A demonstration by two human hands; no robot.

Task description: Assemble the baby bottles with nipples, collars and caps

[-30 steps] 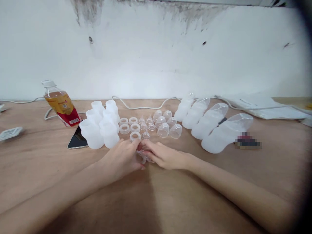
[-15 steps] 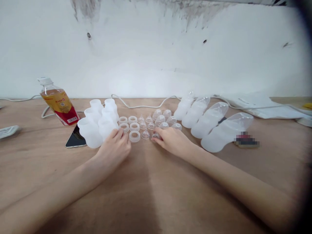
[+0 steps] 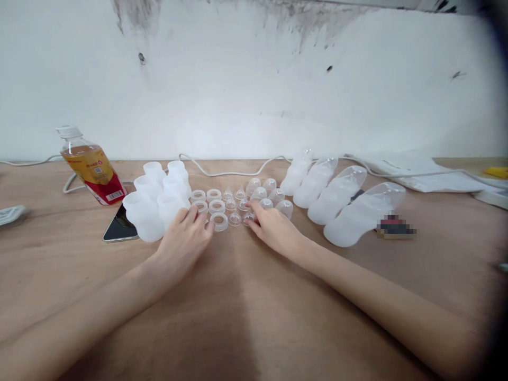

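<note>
My left hand (image 3: 186,233) rests by the clear plastic collar rings (image 3: 218,221), its fingers apart and bent over the near end of their left column. What lies under those fingertips is mostly hidden. Just left of it stand frosted white baby bottles (image 3: 146,217), upright and without tops. My right hand (image 3: 273,227) has thumb and index finger spread on either side of a clear bottle nipple (image 3: 247,218), not visibly pinching it. More nipples (image 3: 234,219) lie in rows beside the rings. Clear domed caps (image 3: 284,207) sit behind the right hand's fingers.
On the right, several capped bottles (image 3: 345,222) stand in a slanting row, a blurred dark object (image 3: 397,227) beside them. A drink bottle (image 3: 95,169) and a phone (image 3: 119,225) are at left. A white cable (image 3: 238,173) runs along the wall.
My right index finger has lifted and moved away from the thumb, over the nipples. The left fingers have spread slightly. The whole view has shifted a little.
</note>
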